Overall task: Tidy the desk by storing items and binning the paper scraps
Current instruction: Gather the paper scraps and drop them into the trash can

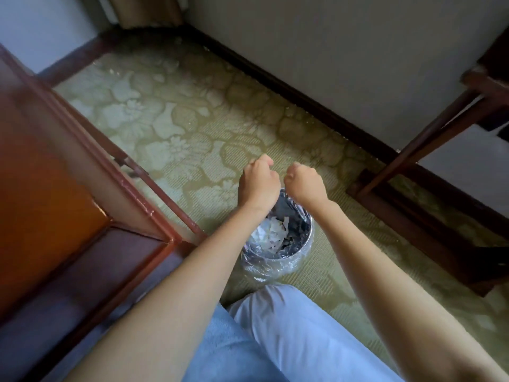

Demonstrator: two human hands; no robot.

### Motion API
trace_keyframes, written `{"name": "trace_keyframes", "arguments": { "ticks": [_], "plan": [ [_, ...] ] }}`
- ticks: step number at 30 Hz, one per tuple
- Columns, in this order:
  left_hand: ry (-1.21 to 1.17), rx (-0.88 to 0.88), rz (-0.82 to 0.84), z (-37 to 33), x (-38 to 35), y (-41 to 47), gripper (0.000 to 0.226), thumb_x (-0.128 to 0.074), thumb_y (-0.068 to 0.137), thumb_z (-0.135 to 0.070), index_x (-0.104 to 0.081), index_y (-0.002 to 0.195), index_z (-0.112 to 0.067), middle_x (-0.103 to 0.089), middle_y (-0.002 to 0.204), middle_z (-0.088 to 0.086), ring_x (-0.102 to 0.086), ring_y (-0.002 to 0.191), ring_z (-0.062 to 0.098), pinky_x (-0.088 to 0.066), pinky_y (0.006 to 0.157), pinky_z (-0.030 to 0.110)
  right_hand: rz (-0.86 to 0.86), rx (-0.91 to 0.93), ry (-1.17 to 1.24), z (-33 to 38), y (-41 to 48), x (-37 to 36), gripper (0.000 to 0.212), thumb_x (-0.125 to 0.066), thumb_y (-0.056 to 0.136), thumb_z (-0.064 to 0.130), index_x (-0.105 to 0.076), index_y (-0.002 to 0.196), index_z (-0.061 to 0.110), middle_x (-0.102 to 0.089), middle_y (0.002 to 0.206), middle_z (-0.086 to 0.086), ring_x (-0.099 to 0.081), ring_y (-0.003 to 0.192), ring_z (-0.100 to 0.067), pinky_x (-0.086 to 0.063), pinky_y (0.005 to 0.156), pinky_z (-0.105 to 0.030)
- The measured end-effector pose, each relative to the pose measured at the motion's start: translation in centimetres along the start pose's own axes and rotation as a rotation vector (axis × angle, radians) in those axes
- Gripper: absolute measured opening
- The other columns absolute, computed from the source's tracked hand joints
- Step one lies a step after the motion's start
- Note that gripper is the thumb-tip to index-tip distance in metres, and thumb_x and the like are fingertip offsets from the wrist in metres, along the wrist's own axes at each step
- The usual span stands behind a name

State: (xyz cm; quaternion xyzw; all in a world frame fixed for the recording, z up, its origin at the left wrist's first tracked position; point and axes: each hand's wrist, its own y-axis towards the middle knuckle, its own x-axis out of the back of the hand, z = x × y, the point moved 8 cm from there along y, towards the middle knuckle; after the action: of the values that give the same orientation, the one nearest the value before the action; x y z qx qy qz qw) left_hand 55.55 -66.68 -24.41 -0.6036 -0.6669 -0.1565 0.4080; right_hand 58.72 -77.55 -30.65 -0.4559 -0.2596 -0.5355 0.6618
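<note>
A small round bin (298, 253) with a crinkled clear plastic liner stands on the carpet in front of my knees. White paper scraps (271, 234) lie inside it. My left hand (259, 183) and my right hand (305, 184) hover side by side over the bin's far rim, backs toward the camera. The fingers of both hands curl downward, and no paper shows in either. The palms and fingertips are hidden from view.
A red-brown wooden desk (55, 172) fills the left side, its corner close to my left forearm. A dark wooden furniture frame (407, 177) stands at the right by the wall. Green patterned carpet (170, 128) lies between them. My legs in light blue trousers (275, 340) are at the bottom.
</note>
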Motion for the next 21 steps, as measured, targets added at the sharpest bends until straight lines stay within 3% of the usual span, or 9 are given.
{"name": "trace_keyframes", "arguments": {
  "ticks": [6,11,16,21],
  "plan": [
    [-0.071,-0.232,-0.355,-6.9,13.1,-6.3,0.033,-0.040,0.092,-0.007,-0.058,0.118,-0.013,-0.059,0.123,0.007,-0.053,0.113,0.024,-0.041,0.091,0.030,-0.346,0.247,0.018,9.6,-6.5,12.1,0.027,-0.039,0.092,0.017,-0.057,0.107,0.003,-0.059,0.111,-0.018,-0.055,0.103,-0.039,-0.043,0.081,-0.038],
    [-0.094,-0.310,-0.615,-5.8,23.1,-13.2,0.030,-0.041,0.093,-0.007,-0.059,0.117,-0.012,-0.061,0.120,0.007,-0.054,0.113,0.022,-0.041,0.093,0.029,-0.489,0.498,0.043,18.5,-14.0,16.3,0.020,-0.038,0.093,0.014,-0.053,0.095,0.002,-0.049,0.089,-0.010,-0.053,0.092,-0.036,-0.033,0.069,-0.033],
    [-0.027,-0.139,-0.779,2.1,30.8,-18.8,0.032,-0.040,0.092,-0.005,-0.059,0.117,-0.012,-0.062,0.119,0.008,-0.052,0.114,0.026,-0.033,0.087,0.027,-0.466,0.731,0.081,28.4,-21.4,13.2,0.025,-0.039,0.093,0.015,-0.057,0.108,0.003,-0.057,0.108,-0.014,-0.055,0.099,-0.036,-0.045,0.080,-0.038],
    [0.024,0.062,-0.835,12.6,35.1,-22.8,0.034,-0.038,0.092,-0.002,-0.058,0.119,-0.009,-0.056,0.126,0.012,-0.048,0.120,0.029,-0.034,0.096,0.033,-0.279,0.934,0.072,36.9,-26.7,5.8,0.031,-0.043,0.092,0.015,-0.057,0.118,0.006,-0.056,0.120,-0.014,-0.055,0.108,-0.035,-0.045,0.087,-0.040]
  ]
}}
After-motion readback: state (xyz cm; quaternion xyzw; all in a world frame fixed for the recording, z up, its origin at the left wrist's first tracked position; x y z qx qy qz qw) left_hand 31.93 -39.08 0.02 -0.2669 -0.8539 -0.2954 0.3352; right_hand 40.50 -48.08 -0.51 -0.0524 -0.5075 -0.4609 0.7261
